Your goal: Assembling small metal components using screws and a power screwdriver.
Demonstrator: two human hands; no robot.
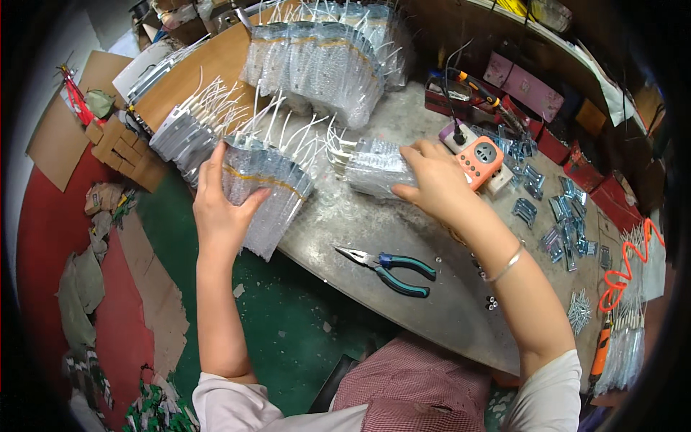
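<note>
My left hand (219,209) grips a banded stack of clear bagged parts (268,189) with white wires sticking up, at the table's left edge. My right hand (435,180) rests on a smaller bundle of bagged parts (371,167) lying on the grey table (374,230), fingers curled over its right end. More banded bundles (324,61) stand behind them, and another bundle (183,129) lies to the left.
Pliers with teal handles (392,268) lie near the table's front edge. An orange power strip (481,160) sits right of my right hand. Metal brackets (565,219) are scattered at the right, with red boxes (547,137) behind. Cardboard and scraps litter the floor at left.
</note>
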